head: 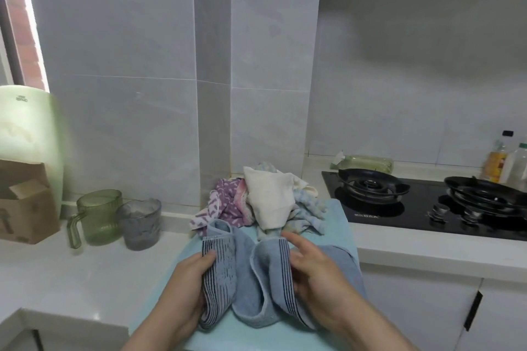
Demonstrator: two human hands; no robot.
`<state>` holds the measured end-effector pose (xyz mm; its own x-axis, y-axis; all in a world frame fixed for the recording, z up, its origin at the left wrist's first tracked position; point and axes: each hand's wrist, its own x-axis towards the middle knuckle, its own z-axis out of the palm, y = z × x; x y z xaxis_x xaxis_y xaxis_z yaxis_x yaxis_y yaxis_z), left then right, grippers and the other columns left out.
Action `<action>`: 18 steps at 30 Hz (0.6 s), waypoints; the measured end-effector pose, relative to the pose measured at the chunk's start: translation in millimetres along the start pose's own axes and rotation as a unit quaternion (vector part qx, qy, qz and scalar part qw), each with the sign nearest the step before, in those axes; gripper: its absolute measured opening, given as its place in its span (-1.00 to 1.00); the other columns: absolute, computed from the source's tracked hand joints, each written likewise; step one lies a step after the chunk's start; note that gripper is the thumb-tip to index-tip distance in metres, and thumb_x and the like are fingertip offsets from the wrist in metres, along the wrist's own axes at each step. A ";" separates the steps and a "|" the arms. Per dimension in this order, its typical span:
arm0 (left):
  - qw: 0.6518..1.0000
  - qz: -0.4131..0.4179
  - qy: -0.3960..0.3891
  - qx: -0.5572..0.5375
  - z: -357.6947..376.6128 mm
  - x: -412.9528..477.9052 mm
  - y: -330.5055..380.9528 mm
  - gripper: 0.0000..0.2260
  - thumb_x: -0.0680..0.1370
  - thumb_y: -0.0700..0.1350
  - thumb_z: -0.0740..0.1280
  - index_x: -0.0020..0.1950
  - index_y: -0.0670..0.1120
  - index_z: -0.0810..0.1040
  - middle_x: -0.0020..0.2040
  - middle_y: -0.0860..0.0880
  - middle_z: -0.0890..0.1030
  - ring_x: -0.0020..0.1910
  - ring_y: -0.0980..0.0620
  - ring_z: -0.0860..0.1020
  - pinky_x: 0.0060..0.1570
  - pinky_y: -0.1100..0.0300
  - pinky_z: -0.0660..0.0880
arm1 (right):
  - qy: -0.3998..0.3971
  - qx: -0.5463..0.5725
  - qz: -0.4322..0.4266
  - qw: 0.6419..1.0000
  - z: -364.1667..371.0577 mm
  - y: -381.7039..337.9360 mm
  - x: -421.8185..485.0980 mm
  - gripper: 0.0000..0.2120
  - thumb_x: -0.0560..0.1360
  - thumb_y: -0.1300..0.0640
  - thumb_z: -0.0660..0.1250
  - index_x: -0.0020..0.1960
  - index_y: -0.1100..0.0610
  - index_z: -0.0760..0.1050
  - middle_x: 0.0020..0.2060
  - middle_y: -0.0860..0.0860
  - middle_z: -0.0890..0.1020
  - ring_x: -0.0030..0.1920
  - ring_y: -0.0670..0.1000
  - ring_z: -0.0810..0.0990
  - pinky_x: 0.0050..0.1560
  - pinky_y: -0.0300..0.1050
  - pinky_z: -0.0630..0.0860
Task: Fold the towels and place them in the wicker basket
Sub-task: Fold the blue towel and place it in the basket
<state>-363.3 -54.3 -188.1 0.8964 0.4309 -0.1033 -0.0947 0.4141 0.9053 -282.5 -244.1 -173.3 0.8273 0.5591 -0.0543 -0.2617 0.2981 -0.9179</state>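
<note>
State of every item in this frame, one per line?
Blue towel: bunched, unfolded, striped ends held by left hand and right hand.
Towel pile: crumpled, unfolded.
Cardboard box: flaps open.
Green mug: upright.
Grey mug: upright.
Gas burner: no flame visible.

A single wide-angle camera sits on the person's head, facing forward and down over the desk (pixel 85 265). It is close above the fingers (pixel 298 240), which fill the lower middle; beyond the fingers rises the tiled wall (pixel 128 65), right of them the gas hob (pixel 413 216)
</note>
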 end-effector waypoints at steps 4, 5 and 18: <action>0.991 -0.052 0.013 -0.119 -0.7 -1.9 -2.5 -0.70 0.62 -0.18 0.14 0.23 -0.30 0.53 0.10 -0.33 0.63 -0.01 -0.24 0.64 0.07 -0.14 0.55 | 0.005 0.034 0.004 0.999 33.2 19.0 4.7 -0.75 0.59 0.41 0.16 0.20 0.28 0.50 0.02 0.20 0.70 -0.13 0.08 0.67 -0.17 -0.15 0.61; 0.989 -0.064 0.008 -0.131 -0.5 -3.2 -3.1 -0.68 0.62 -0.17 0.13 0.25 -0.31 0.51 0.12 -0.36 0.62 0.05 -0.28 0.62 0.12 -0.18 0.53 | 0.031 0.013 -0.004 0.999 40.4 21.9 6.5 -0.77 0.57 0.43 0.18 0.16 0.28 0.51 -0.05 0.17 0.72 -0.24 0.05 0.63 -0.25 -0.19 0.59; 0.976 -0.094 -0.016 -0.198 -12.1 -1.2 0.5 -0.63 0.62 -0.15 0.09 0.32 -0.30 0.48 0.17 -0.35 0.60 0.02 -0.26 0.62 0.00 -0.12 0.58 | 0.085 -0.429 -0.194 0.878 29.3 38.2 9.9 -0.75 0.47 0.23 0.41 -0.32 -0.03 0.59 -0.41 -0.20 0.61 -0.35 -0.24 0.54 -0.28 -0.42 0.39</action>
<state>-369.7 -44.9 -192.5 0.9263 0.2958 -0.2334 -0.0821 0.7630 0.6411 -298.9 -204.5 -197.4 0.8530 0.3982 0.3374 0.4668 -0.2930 -0.8344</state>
